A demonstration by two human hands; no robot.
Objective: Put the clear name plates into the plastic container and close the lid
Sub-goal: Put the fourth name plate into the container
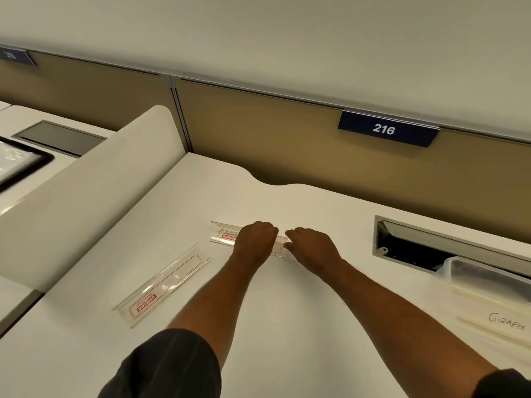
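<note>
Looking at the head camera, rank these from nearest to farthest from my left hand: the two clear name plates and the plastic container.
1. The far name plate, directly under the left hand, which grips it.
2. The near name plate, lying apart to the left, closer to the person.
3. The plastic container, at the far right of the desk.

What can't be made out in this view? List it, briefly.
Head view only.
Far name plate: middle covered by left hand.
Right hand: fingertips hidden under it, grip on plate's end unclear.
Plastic container: blurred, cut off by right edge; lid unclear.
Left wall sign: number blurred.
</note>
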